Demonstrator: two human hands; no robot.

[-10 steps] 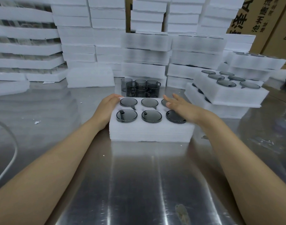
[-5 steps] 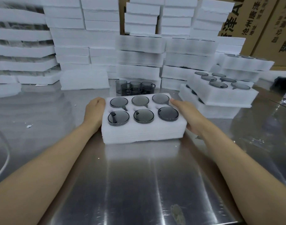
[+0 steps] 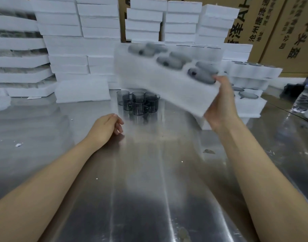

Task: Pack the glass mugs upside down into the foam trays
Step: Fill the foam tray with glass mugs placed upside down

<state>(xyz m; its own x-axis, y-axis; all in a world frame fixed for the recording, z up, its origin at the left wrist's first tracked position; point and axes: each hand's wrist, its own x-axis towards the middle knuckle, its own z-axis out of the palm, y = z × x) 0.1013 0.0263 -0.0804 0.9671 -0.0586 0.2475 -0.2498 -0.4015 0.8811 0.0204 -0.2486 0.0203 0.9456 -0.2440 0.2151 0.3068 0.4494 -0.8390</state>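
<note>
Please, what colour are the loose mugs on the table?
The mugs are smoky transparent grey; head view.

Left hand (image 3: pixel 106 127) is stretched forward and low, fingers loosely curled, holding nothing. Right hand (image 3: pixel 219 103) is raised at the right, forearm angled up, gripping a foam tray (image 3: pixel 158 84) by its corner.

packing workshop, stacked foam trays (image 3: pixel 59 23), cartons (image 3: pixel 265 23)

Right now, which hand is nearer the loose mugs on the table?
Left. The left hand is just in front of the mugs; the right hand is raised to their right, holding the foam tray.
</note>
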